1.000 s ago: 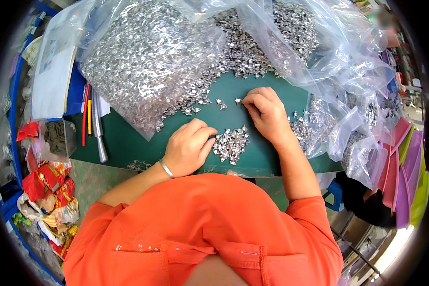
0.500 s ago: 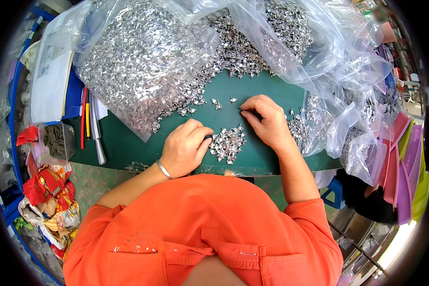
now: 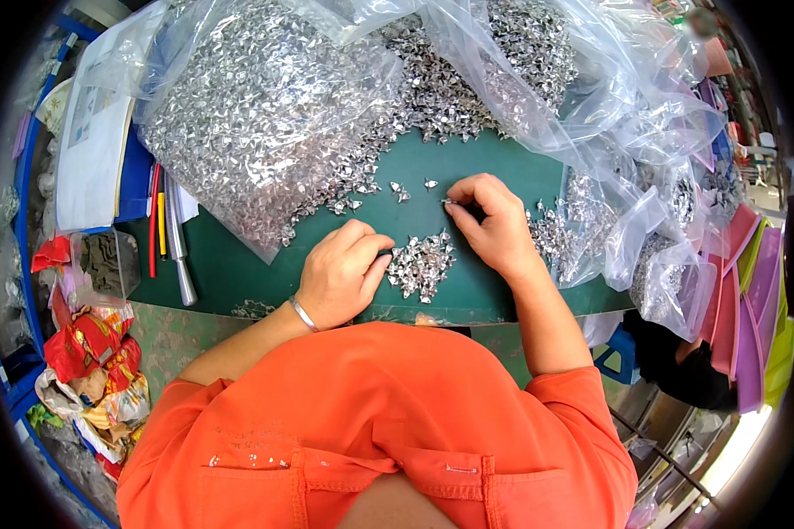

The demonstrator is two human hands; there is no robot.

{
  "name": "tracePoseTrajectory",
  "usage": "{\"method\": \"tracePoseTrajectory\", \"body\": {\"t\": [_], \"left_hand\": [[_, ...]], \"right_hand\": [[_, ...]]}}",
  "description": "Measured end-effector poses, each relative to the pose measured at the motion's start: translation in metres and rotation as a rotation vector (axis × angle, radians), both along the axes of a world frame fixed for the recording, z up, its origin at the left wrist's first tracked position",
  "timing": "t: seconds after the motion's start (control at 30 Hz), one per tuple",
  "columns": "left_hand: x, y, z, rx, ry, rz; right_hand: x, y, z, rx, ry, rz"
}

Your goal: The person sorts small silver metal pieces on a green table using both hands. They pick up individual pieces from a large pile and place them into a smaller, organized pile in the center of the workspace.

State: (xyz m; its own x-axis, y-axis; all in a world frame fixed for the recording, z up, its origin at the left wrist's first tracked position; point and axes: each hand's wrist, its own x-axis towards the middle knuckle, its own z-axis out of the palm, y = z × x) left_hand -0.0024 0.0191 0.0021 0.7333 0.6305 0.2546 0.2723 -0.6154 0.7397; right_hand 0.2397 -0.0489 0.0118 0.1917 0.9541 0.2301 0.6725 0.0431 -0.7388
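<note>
Between my hands lies a small pile of shiny silver metal pieces (image 3: 421, 266) on the green tabletop (image 3: 468, 159). My left hand (image 3: 344, 271) rests at the pile's left edge, thumb and index finger bent together; whatever is between them is hidden. To the upper right of the pile, my right hand (image 3: 494, 225) pinches a small metal piece (image 3: 447, 202) between thumb and forefinger, only its tip showing. Two or so loose pieces (image 3: 400, 191) sit just beyond the pile. A big heap of the same pieces (image 3: 273, 106) spreads across the far left, partly under clear plastic.
Clear plastic bags (image 3: 640, 115) with more metal pieces cover the far and right side. A metal rod with a tapered end (image 3: 182, 264), red and yellow sticks (image 3: 155, 220) and a clear box (image 3: 106, 264) stand at the left. Pink and purple bins (image 3: 745, 309) are at the right.
The thumb and forefinger of my right hand have shifted very slightly at the pinched piece. My left hand and the pile look the same.
</note>
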Motion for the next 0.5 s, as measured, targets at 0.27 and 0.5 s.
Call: {"method": "tracePoseTrajectory", "body": {"t": [0.27,0.5], "left_hand": [[0.0,0.0,0.001,0.005,-0.005,-0.001],[0.0,0.0,0.0,0.001,0.003,-0.002]], "right_hand": [[0.004,-0.007,0.006,0.029,0.057,0.064],[0.005,0.0,0.005,0.045,-0.019,-0.014]]}}
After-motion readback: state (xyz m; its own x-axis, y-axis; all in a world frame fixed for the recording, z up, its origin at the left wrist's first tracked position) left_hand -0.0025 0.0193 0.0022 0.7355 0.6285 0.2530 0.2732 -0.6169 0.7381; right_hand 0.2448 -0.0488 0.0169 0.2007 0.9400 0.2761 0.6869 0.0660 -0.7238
